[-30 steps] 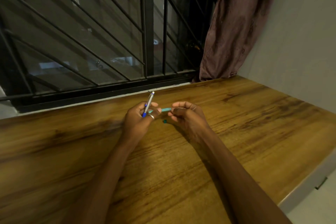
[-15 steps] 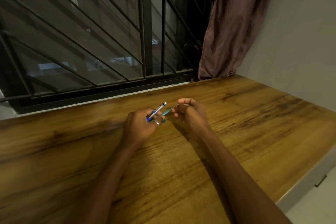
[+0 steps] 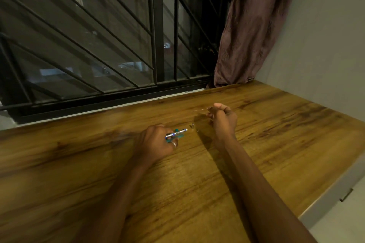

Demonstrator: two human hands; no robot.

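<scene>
My left hand (image 3: 156, 142) grips a blue and silver pen (image 3: 176, 132) together with a teal pen barrel (image 3: 177, 134) just above the wooden table (image 3: 197, 183); both point right. My right hand (image 3: 222, 117) is off to the right, farther back, and pinches a thin pale refill (image 3: 199, 110) that sticks out to the left of its fingers. A small metal pen tip (image 3: 192, 126) lies on the wood between the two hands.
A barred window (image 3: 98, 45) runs along the table's far edge. A brown curtain (image 3: 250, 25) hangs at the back right beside a pale wall (image 3: 325, 35). The table's right edge (image 3: 335, 189) drops to a light floor.
The hands were close together on the teal pen; now my right hand has pulled away to the right with the thin refill. The blue pen in my left hand has tipped flatter.
</scene>
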